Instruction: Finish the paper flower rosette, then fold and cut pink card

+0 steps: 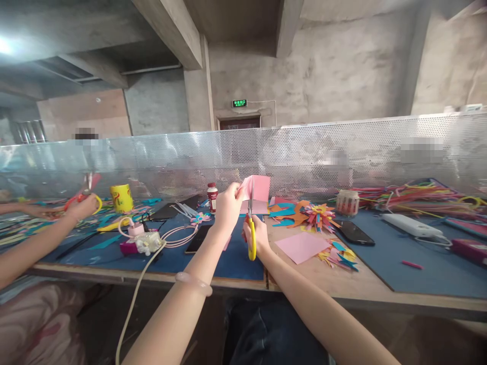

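Note:
Between the fingers of my left hand (229,205) is a sheet of pink paper (262,188), held up above the table. My right hand (259,234) grips a pair of scissors (251,243) with yellow handles, their blades pointing up against the pink paper. Whether the blades are parted is hard to make out. To the right of my right hand, a loose pink square (302,247) lies on the wooden board beside small coloured paper scraps (342,255). Behind these sits a many-coloured paper flower (320,217).
A power strip (148,243) with a cord and a dark phone (198,239) lie left of my arms. A perforated metal screen (297,157) runs along the back. At far left, a co-worker's hand (84,207) holds scissors. Another phone (354,233) lies right.

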Tool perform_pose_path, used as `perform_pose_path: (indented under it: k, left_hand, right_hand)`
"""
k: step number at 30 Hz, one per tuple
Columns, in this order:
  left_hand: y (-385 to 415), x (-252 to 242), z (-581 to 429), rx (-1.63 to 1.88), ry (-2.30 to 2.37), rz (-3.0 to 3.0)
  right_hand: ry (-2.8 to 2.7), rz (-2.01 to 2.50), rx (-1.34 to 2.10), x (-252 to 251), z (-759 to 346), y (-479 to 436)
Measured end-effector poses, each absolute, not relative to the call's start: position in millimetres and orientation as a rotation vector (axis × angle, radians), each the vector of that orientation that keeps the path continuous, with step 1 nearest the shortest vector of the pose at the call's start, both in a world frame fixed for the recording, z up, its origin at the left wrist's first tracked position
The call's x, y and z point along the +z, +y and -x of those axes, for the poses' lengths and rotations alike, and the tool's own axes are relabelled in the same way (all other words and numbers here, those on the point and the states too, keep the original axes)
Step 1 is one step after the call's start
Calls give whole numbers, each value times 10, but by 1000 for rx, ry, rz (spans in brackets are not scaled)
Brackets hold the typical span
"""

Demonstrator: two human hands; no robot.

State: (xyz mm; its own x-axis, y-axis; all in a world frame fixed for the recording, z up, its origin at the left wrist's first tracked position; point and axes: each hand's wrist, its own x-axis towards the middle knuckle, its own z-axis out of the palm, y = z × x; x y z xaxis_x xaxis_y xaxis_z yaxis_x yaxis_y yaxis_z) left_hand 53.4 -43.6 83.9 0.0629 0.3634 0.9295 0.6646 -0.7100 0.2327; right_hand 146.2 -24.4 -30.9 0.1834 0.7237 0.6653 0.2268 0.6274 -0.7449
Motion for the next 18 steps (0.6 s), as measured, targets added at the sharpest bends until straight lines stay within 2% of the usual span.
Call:
perform_pose_path:
  k: [18]
  left_hand:
    - [-430,877,-489,-1698,-1074,2138]
  right_hand:
    - [-1338,900,490,-306,-1442,-265]
